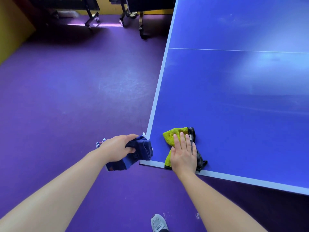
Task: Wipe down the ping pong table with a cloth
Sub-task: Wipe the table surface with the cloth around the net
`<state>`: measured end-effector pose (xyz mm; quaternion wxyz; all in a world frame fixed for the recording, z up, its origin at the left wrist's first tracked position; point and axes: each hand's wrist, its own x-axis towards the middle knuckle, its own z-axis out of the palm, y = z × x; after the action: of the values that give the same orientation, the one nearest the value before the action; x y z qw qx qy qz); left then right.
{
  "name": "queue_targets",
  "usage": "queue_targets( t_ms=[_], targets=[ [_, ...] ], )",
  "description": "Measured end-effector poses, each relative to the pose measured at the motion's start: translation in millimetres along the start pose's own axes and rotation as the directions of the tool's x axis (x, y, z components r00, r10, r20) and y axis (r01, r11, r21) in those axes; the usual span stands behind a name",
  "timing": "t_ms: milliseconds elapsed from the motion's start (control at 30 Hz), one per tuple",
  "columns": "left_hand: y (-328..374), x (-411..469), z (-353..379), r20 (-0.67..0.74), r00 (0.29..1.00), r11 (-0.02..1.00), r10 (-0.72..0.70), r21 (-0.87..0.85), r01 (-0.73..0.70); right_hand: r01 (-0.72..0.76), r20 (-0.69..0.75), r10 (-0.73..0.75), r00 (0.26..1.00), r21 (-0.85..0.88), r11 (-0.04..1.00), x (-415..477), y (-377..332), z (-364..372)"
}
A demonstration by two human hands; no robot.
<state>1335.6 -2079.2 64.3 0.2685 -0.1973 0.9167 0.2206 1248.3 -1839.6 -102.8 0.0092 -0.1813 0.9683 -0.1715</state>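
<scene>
right hand point(183, 154) flat on cloth point(172, 137) — table corner point(155, 162)

Under the flat right hand point(184, 156) lay a yellow-green cloth point(172, 135) of fluffy, looped pile, matt, with a dark grey, flatter side showing beside the fingertips. The left hand point(117, 148) gripped a dark blue cloth point(142, 150), soft and thick like towelling, with white fringe at its edges. Beyond the right hand the ping pong table point(234, 97) was hard and smooth with a soft sheen, streaked by faint smears. The purple floor point(66, 97) below both hands looked matt, rubbery and scuffed. Below the right forearm, a grey shoe point(158, 222) looked like fabric.
</scene>
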Motion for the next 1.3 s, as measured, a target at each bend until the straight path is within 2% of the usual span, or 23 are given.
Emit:
queue_targets(
  t_ms=[267,600,800,900,1033,1100,1233,1300],
  targets=[
    [101,28,3,0.252,0.961,0.988,0.11,0.079,-0.133,-0.073,-0.04,0.073,0.997,-0.005,0.997,-1,71,-26],
    [196,86,21,0.539,0.833,0.954,0.125,0.166,-0.25,-0.137,-0.094,0.133,0.987,-0.047,0.989,7,153,-52],
    [215,115,39,0.498,0.854,0.957,0.15,0.142,-0.251,-0.138,-0.099,0.132,0.986,-0.064,0.988,10,181,-62],
    [217,120,42,0.489,0.864,0.969,0.121,0.131,-0.209,-0.135,-0.097,0.127,0.987,-0.073,0.988,11,194,-65],
    [233,120,36,0.518,0.853,0.96,0.06,0.204,-0.192,-0.128,-0.091,0.121,0.988,-0.073,0.989,11,199,-67],
    [243,117,32,0.533,0.844,0.971,0.064,0.161,-0.175,-0.131,-0.082,0.125,0.989,-0.067,0.989,11,198,-68],
    [248,115,21,0.582,0.808,0.996,0.09,-0.034,-0.086,-0.131,-0.058,0.127,0.99,-0.074,0.989,11,196,-70],
    [243,116,19,0.61,0.79,0.998,0.063,-0.027,-0.058,-0.132,-0.057,0.128,0.99,-0.071,0.989,11,196,-70]
  ],
)
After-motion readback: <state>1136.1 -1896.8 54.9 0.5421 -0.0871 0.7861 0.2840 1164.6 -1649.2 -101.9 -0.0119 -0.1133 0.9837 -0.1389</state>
